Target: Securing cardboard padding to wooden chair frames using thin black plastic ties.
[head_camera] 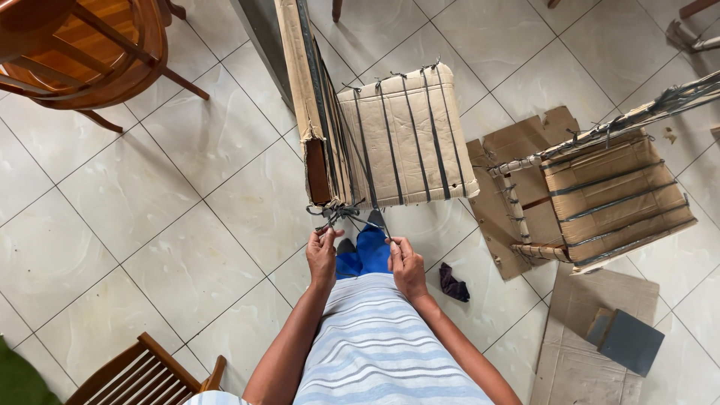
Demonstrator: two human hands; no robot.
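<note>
A cardboard-wrapped chair frame (405, 135) lies on the tiled floor (150, 225) in the upper middle of the frame, bound by several dark straps (390, 142) that run across its padded seat. At its near lower edge the strap ends gather into a loose knot (337, 212), just left of centre.

The left hand (322, 255) sits right below that knot, its fingers pressed together and pinching one strap end. The right hand (406, 264), just beside it to the right, pinches another strap end (379, 223) that runs up to the same bundle; its fingers are curled in. Both forearms rise from the bottom of the frame, either side of a blue-and-white striped garment (375, 345). Between the hands show blue socks (364, 255) on the person's feet.

A small dark rag (453, 283) lies on the floor just right of the right hand. Further right, a second cardboard-wrapped chair frame (607, 199) lies tilted on flat cardboard sheets (577, 337), with a dark grey square block (626, 341) on the cardboard in the lower right. A round wooden table (82, 45) fills the upper left, and a slatted wooden chair (142, 375) shows at the lower left.
</note>
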